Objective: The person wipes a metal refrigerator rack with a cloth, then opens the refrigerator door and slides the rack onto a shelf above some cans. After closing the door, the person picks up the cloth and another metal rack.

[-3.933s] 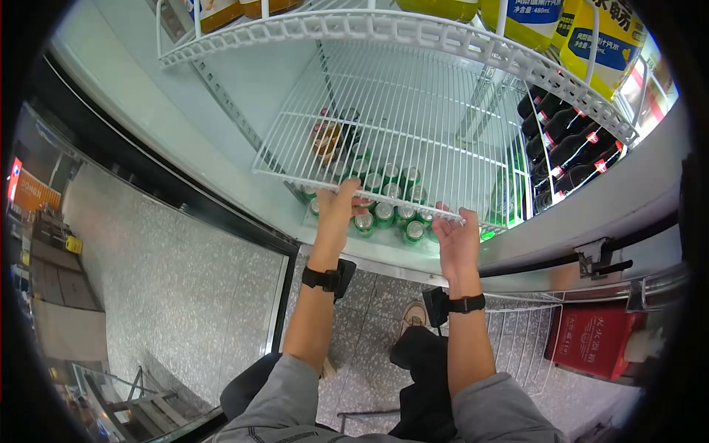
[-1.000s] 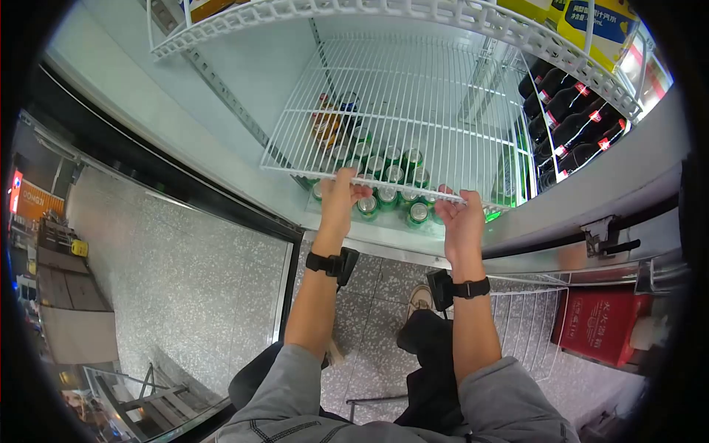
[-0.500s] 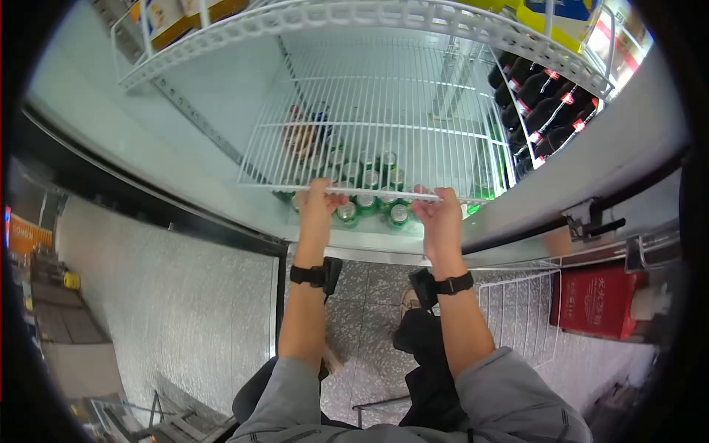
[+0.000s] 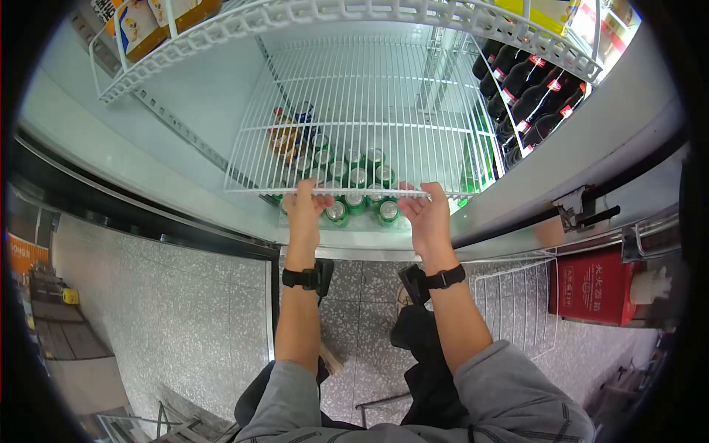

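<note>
A white wire shelf (image 4: 354, 124) lies inside an open fridge, with both my hands at its front rail. My left hand (image 4: 302, 214) grips the rail left of centre, thumb on top and fingers curled beneath. To the right of centre, my right hand (image 4: 428, 214) holds the same rail in the same way. Under the shelf stand several green cans (image 4: 357, 177) with silver tops, seen partly through the wires. Some orange bottles or cans (image 4: 284, 140) are behind them on the left. No items rest on the part of the shelf between my hands.
Dark bottles with red labels (image 4: 528, 88) lie stacked at the right. An upper wire rack (image 4: 354, 16) carries packaged goods. The fridge's door frame (image 4: 561, 199) stands at the right. A red box (image 4: 594, 289) and a white wire rack (image 4: 517, 306) are on the floor side.
The view has shifted slightly, so the fridge and both hands sit a little further left. Both hands keep hold of the shelf rail.
</note>
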Motion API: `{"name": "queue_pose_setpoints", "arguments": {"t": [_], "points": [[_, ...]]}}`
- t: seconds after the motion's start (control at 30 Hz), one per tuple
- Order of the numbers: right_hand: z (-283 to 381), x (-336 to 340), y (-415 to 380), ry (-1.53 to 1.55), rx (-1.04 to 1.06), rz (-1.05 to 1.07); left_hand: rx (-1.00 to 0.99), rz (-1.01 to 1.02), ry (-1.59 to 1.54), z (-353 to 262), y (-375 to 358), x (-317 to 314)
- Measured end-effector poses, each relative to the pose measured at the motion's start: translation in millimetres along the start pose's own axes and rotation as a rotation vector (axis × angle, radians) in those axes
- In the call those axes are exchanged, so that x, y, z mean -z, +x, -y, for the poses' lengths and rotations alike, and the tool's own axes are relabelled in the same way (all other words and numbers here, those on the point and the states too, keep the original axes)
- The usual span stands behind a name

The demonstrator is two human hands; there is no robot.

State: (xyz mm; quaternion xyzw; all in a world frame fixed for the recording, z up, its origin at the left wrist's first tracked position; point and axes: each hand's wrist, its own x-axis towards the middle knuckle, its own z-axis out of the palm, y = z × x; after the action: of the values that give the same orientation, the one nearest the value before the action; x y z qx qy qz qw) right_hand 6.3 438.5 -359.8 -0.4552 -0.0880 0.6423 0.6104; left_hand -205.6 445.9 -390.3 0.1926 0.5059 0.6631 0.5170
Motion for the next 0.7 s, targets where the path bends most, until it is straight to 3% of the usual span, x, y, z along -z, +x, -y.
{"name": "queue_pose_setpoints", "arguments": {"t": [0.7], "points": [[1.5, -1.7, -4.0, -0.039, 0.082, 0.066, 0.004, 0.032, -0.016, -5.4, 1.3, 0.0]]}}
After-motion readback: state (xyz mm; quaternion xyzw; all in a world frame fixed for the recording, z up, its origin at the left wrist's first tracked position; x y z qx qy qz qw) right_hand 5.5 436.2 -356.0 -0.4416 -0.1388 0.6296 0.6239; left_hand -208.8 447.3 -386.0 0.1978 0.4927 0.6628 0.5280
